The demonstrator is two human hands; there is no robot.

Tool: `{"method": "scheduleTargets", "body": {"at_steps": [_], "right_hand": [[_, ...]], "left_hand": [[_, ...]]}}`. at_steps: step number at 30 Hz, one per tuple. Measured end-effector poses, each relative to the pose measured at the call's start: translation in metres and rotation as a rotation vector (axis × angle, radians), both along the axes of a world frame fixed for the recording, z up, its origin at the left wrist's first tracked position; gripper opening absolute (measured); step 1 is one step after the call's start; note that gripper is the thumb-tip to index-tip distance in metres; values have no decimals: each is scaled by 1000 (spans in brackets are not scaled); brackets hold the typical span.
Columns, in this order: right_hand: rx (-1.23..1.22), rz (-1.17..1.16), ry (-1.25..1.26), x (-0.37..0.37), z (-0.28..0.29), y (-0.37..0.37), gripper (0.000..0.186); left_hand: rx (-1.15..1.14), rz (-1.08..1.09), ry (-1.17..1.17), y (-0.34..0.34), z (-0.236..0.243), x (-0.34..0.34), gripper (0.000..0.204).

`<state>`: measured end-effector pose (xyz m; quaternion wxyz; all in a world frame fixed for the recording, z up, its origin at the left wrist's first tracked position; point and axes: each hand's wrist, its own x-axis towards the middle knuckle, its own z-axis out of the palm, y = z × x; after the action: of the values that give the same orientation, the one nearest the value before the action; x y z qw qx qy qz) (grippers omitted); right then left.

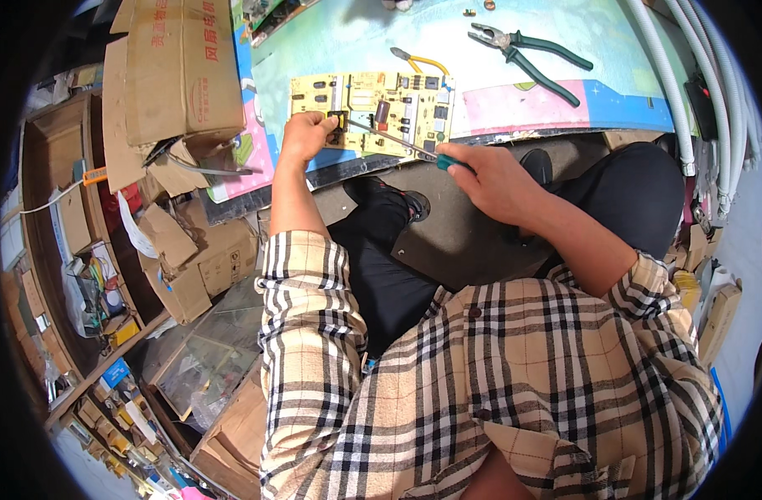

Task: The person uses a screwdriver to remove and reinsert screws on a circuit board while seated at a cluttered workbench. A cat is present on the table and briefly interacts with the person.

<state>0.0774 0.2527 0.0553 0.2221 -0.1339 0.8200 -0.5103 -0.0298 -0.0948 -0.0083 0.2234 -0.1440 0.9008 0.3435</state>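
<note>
A yellow circuit board [398, 133] set with many small parts lies at the near edge of the table. My left hand [308, 138] grips the board's left end, its thumb over a black-and-yellow component. In my right hand [496, 182] is a screwdriver [398, 141] with a green handle and a long metal shaft. The shaft slants left across the board, and its tip is close to my left thumb; whether it touches a part I cannot tell. A yellow wire lead [429, 63] bends up from the board's far edge.
Pliers [531, 58] with dark green handles lie open-jawed on the table [339, 42], right of the board. A cardboard box [181, 75] stands at the left. White hoses [719, 100] run down the right side. Wooden shelves [81, 242] with assorted parts fill the far left.
</note>
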Motion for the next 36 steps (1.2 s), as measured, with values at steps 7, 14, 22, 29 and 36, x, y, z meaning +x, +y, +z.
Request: {"method": "scheduleTargets", "body": {"at_steps": [7, 14, 22, 29, 36], "right_hand": [[-2, 13, -128, -3, 1, 2, 33], [118, 43, 281, -14, -1, -1, 23], [-25, -2, 37, -10, -3, -2, 28], [92, 19, 165, 2, -13, -3, 33], [66, -12, 170, 3, -11, -2, 32]], "left_hand": [[15, 19, -9, 5, 7, 2, 28], [-83, -30, -78, 12, 18, 0, 23], [3, 25, -37, 7, 11, 2, 25], [89, 80, -40, 4, 11, 4, 22], [72, 66, -85, 13, 22, 2, 20]]}}
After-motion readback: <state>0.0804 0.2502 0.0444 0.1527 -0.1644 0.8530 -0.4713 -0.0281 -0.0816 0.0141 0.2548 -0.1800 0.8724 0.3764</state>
